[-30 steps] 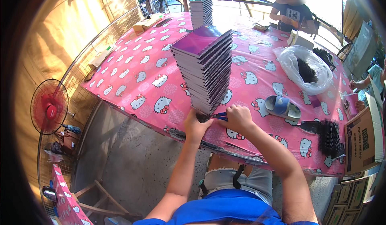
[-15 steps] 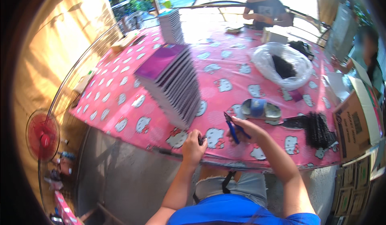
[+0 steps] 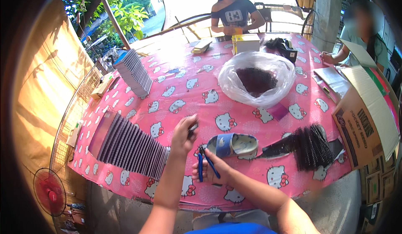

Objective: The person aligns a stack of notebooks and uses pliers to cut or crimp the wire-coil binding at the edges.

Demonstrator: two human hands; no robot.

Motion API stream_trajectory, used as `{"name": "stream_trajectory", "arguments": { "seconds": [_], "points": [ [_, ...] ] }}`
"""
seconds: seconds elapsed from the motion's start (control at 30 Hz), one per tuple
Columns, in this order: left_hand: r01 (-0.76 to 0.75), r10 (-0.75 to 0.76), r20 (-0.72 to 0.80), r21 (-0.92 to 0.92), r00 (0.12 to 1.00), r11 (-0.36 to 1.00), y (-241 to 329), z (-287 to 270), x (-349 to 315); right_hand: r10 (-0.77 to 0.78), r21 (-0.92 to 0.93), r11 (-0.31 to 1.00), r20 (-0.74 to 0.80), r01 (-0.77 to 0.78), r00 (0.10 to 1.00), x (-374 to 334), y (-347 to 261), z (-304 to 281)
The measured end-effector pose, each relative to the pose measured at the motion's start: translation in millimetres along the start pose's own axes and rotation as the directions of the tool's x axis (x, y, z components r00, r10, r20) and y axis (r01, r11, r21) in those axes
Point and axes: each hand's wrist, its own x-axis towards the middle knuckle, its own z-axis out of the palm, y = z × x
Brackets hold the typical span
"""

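Blue-handled nippers are gripped in my right hand, jaws pointing up and away from me. My left hand is raised over the table with fingers curled round something small and dark that I cannot make out. Left of my left forearm lies a long, leaning stack of spiral-bound notebooks. Just beyond my right hand rests a blue slide sandal. A bundle of black spiral binding coils sits to the right. Farther off, a clear plastic bag holds a dark mass of coils.
The pink patterned tablecloth covers the table. A second notebook stack stands at the far left. An open cardboard box is at the right edge, near a seated person. Another person is across the table. A red fan is at lower left.
The view has shifted. My left hand has risen and moved farther over the table, and the nippers have come closer to it. The near notebook stack now leans over to the left.
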Motion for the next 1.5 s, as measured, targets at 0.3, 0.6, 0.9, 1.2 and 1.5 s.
{"name": "stream_trajectory", "arguments": {
  "seconds": [0.3,0.6,0.9,1.2,1.5],
  "points": [
    [0.257,-0.298,0.068,0.350,0.952,0.901,16.6,228.9,150.0,-0.015,-0.063,0.998,-0.171,0.004,0.985,-6.5,-3.2,11.2],
    [-0.307,-0.067,0.674,0.420,0.736,0.854,43.5,123.7,-60.6,-0.054,-0.203,0.978,-0.060,0.041,0.997,-13.3,-3.8,14.5],
    [-0.808,0.458,0.729,0.588,0.508,-0.041,231.3,-37.3,-202.6,-0.371,-0.609,0.769,-0.180,0.193,0.911,-7.3,41.5,73.9],
    [-0.524,0.085,0.582,0.778,0.809,-0.346,237.8,-88.7,-134.3,-0.478,-0.758,-0.623,0.564,0.194,0.673,54.8,62.0,223.8],
    [-0.614,0.081,0.638,0.763,0.766,-0.203,239.6,-94.8,-133.1,-0.423,-0.493,-0.869,0.786,0.044,0.450,80.1,55.9,244.7]
  ]
}}
